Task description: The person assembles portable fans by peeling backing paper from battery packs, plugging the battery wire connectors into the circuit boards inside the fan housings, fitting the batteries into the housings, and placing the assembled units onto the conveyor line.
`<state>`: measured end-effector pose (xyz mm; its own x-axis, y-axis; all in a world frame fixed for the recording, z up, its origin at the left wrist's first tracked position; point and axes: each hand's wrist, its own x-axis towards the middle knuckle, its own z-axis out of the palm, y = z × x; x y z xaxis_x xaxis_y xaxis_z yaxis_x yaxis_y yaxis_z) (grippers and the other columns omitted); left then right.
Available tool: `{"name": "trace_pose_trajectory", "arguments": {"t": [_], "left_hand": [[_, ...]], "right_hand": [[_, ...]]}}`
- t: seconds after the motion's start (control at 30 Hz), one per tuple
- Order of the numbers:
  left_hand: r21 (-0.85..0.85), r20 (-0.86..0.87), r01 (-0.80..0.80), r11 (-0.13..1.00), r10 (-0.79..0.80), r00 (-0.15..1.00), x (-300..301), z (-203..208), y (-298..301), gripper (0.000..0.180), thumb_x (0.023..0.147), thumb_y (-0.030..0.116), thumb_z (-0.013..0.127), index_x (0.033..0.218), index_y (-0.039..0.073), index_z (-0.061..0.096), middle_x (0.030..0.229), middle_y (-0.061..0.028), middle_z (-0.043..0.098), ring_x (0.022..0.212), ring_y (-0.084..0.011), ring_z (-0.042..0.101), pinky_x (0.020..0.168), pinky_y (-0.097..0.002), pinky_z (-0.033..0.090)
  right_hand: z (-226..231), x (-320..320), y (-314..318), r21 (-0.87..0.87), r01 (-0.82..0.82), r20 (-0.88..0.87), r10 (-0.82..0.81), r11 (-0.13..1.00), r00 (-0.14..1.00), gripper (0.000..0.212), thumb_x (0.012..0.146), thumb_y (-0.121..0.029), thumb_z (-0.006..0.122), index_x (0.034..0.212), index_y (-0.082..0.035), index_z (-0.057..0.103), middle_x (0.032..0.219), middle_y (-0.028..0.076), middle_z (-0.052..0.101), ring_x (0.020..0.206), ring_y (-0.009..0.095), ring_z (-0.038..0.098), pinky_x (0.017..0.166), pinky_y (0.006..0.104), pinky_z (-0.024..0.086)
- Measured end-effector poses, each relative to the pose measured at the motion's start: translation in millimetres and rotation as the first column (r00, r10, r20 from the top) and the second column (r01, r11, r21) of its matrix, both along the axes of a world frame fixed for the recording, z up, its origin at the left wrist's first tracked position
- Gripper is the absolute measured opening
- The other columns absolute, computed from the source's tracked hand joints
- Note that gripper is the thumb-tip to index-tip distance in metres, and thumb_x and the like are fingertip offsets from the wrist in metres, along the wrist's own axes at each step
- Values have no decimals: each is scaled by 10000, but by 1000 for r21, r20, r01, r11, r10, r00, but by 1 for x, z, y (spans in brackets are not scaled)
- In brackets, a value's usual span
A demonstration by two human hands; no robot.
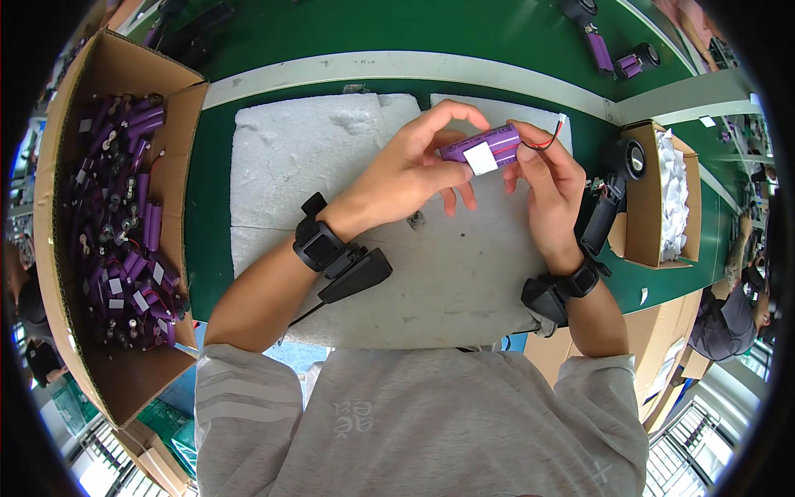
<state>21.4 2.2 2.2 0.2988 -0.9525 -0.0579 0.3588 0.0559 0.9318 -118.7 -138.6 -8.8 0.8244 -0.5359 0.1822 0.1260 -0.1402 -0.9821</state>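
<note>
A purple battery pack (507,139) is held between my two hands above a foam-covered work area, tilted slightly up toward the right. On its front sits a white square label (480,158). My left hand (407,172) grips the pack's left end, thumb beside the label. The right hand (551,178) pinches the other end between thumb and fingers. Red and black wires (542,147) leave that right end and curve up to a small pale connector. Parts of the pack are hidden behind my fingers. Black devices are strapped to both wrists.
To the left stands a cardboard box (124,389) filled with several purple battery packs. Pale foam sheets (306,157) cover the green table. A black device with a round end (614,178) lies beside a small box of white pieces (672,195). Beyond a pale rail (364,68) lie more devices.
</note>
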Motion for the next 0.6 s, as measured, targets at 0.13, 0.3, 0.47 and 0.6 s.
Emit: {"name": "trace_pose_trajectory", "arguments": {"t": [0.13,0.3,0.47,0.6], "left_hand": [[28,70,126,992,-127,989,2,1,-1,563,852,-59,467,1399,60,413,1011,-113,632,677,-160,631,535,-267,498],[-43,-11,23,999,-23,1000,5,-12,-4,557,906,0,464,1448,83,368,1097,-99,609,767,-139,594,636,-265,491],[-107,95,54,993,-44,994,1,-17,-6,518,969,89,484,1468,91,345,1228,-81,565,895,-128,557,758,-272,474],[-110,145,47,993,-31,989,-4,-17,-4,474,982,126,508,1439,68,395,1256,-60,550,952,-128,551,808,-276,471]], "right_hand": [[3,4,1,51,37,5,-37,998,999,241,980,-157,515,1110,19,615,933,49,626,666,93,535,564,233,432],[2,0,-2,5,39,-106,-38,999,994,237,992,-194,500,909,2,602,762,19,590,615,74,501,539,221,396],[5,2,2,-182,-146,-208,107,972,972,266,987,-209,518,822,-13,591,630,6,551,554,70,478,520,226,383],[4,2,2,-233,-206,-228,152,951,962,282,998,-204,483,828,-1,580,636,17,548,565,79,476,529,231,387]]}}
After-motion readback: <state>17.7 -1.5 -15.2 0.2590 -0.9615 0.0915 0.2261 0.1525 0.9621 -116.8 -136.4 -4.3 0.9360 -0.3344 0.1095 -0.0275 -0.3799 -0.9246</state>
